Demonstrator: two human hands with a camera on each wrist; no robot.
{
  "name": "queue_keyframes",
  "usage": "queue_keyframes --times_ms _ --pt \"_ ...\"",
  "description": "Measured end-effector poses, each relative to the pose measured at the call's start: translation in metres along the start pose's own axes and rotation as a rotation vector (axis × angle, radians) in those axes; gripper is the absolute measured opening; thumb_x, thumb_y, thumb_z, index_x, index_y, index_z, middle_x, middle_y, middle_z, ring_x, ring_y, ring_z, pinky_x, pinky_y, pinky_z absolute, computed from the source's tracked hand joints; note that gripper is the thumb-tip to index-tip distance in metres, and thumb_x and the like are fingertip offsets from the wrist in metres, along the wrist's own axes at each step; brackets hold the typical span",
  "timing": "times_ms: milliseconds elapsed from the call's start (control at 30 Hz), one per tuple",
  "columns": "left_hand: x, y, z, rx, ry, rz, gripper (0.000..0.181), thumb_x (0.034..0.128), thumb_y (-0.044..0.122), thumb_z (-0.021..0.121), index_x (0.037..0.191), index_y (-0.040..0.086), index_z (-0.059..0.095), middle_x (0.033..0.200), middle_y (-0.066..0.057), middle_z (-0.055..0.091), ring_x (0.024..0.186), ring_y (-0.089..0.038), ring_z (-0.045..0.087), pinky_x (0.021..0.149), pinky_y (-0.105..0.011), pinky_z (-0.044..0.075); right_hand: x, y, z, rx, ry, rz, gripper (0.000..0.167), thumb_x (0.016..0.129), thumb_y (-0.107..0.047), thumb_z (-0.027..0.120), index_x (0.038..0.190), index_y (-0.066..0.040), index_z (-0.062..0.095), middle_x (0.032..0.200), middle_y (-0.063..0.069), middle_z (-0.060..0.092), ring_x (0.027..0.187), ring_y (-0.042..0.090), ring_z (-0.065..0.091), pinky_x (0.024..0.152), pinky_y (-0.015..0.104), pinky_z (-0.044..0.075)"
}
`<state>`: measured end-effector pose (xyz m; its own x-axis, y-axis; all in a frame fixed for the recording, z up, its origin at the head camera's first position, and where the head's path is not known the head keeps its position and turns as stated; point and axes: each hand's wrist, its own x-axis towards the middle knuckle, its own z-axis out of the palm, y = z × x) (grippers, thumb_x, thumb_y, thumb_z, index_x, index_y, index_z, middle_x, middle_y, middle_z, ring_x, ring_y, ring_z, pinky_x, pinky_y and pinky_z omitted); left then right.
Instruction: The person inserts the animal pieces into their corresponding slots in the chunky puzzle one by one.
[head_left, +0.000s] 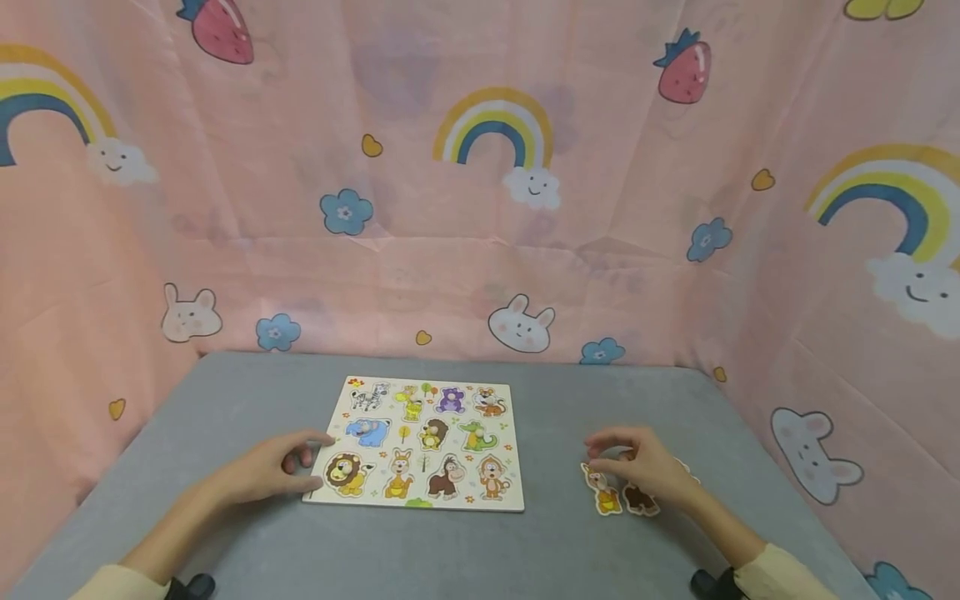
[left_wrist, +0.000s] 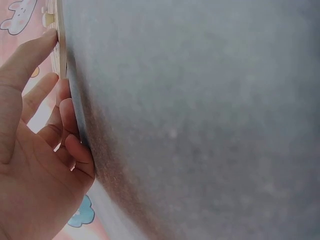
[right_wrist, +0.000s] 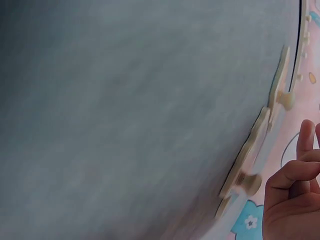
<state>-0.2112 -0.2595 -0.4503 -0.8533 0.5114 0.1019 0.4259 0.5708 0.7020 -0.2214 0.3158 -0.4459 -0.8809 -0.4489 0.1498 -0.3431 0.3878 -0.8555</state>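
Note:
A white wooden peg puzzle board (head_left: 411, 502) with cartoon animals lies on the grey table, left of centre. At its left edge my left hand (head_left: 264, 468) touches it with the thumb and a finger; the other fingers are bent. In the left wrist view a knob (left_wrist: 48, 19) stands near those fingertips. My right hand (head_left: 637, 458) hovers over loose puzzle pieces, thumb and forefinger apart, holding nothing. Beneath it lie a kangaroo piece (head_left: 606, 497) and a dark brown animal piece (head_left: 641, 502). Another piece is mostly hidden behind the hand. Wooden knobs (right_wrist: 286, 100) stick up from the pieces.
The grey table (head_left: 420, 558) ends at a pink curtain (head_left: 405, 283) printed with rainbows, rabbits and flowers, which runs along the back and both sides. Bare tabletop separates the board from the loose pieces.

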Motion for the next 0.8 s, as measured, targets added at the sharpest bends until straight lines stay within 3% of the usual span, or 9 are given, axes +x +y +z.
queue_keyframes --times_ms 133,300,533,800 --pt "0.0 0.001 0.0 0.003 0.0 -0.004 0.054 0.0866 0.024 0.083 0.131 0.002 0.061 0.09 -0.001 0.051 0.073 -0.01 0.045 0.064 -0.028 0.037 -0.005 0.0 -0.003 -0.001 -0.027 -0.015 0.03 0.094 -0.007 0.074 0.12 0.007 0.068 0.11 0.026 0.067 0.046 0.004 0.032 0.041 0.025 0.036" --pt "-0.001 0.002 -0.001 -0.008 -0.009 -0.008 0.054 0.0872 0.023 0.083 0.132 0.002 0.061 0.091 -0.002 0.051 0.072 -0.011 0.045 0.064 -0.029 0.037 -0.011 0.004 -0.006 0.007 -0.056 -0.032 0.032 0.091 -0.005 0.076 0.119 0.008 0.067 0.113 0.027 0.066 0.047 0.002 0.03 0.041 0.025 0.035" --pt "0.0 0.001 0.0 -0.025 -0.014 -0.014 0.055 0.0877 0.023 0.082 0.133 0.001 0.06 0.091 -0.002 0.051 0.072 -0.012 0.045 0.064 -0.029 0.037 -0.019 0.0 -0.007 0.04 -0.107 0.033 0.038 0.092 -0.004 0.075 0.126 0.008 0.063 0.111 0.029 0.065 0.044 0.005 0.028 0.039 0.025 0.032" --pt "0.0 0.0 0.0 -0.013 -0.008 -0.02 0.054 0.0874 0.023 0.083 0.132 0.002 0.061 0.09 -0.002 0.051 0.073 -0.011 0.045 0.064 -0.029 0.037 -0.022 -0.003 -0.003 -0.017 -0.086 0.002 0.036 0.087 -0.005 0.08 0.118 0.006 0.068 0.106 0.022 0.069 0.047 0.002 0.03 0.039 0.023 0.032"
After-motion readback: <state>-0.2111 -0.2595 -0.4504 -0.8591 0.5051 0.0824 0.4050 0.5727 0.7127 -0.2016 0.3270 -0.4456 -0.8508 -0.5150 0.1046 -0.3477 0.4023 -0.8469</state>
